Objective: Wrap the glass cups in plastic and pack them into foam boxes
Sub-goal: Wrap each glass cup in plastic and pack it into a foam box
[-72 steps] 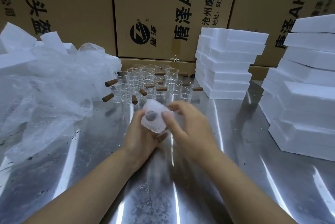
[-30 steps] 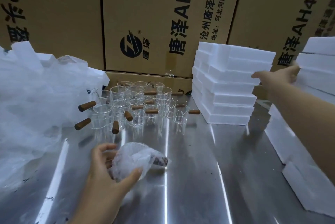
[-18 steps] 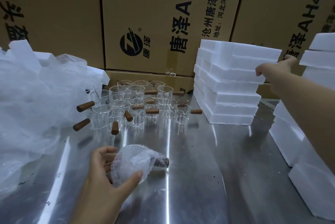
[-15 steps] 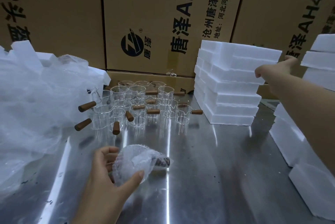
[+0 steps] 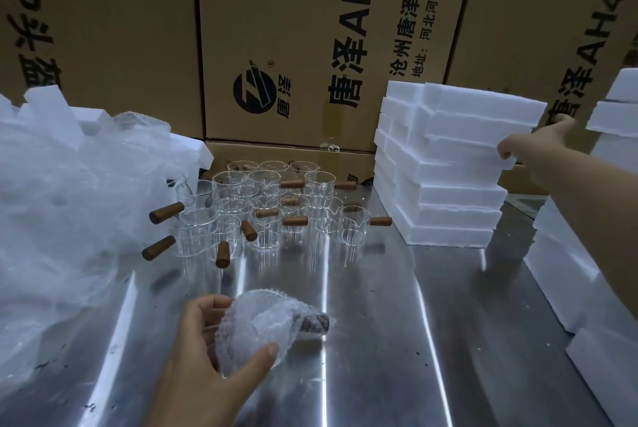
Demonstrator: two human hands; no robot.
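Low centre, over the steel table [image 5: 414,340], the L hand [image 5: 207,350] has thumb + fingers curled round the wrapped cup [image 5: 266,326]. The cup is a cloudy, lumpy bundle of bubble plastic w/ glass faintly showing through. Its dark brown handle end [image 5: 314,321] pokes right under the wrap. Can't tell if the bundle touches the table or sits just above it.

R hand [image 5: 528,147] is stretched out to the foam stack [image 5: 445,185], far right of centre. Fingers are curled on the end of one foam box [image 5: 462,147] near the top, thumb raised beside the corner above it. Boxes are plain white slabs w/ rough edges, piled unevenly.

Bare cups [image 5: 266,212] stand grouped at the back centre, clear w/ pour lips and brown stub handles pointing various ways. Exact count is hard to make out, glass overlaps glass.

Plastic heap [image 5: 69,202] fills the left, w/ white foam pieces sticking out on top; what's under it is hidden. A second foam pile [image 5: 569,254] is cut off by the right edge, partly behind the R forearm.

Cartons [image 5: 293,29] wall off the back, tops cut off. Sideways print reads "AH4", "唐泽", "沧州唐泽通信", "地址:河北河间经济开", plus a round black logo w/ ®. Left carton's text is only partly in view.
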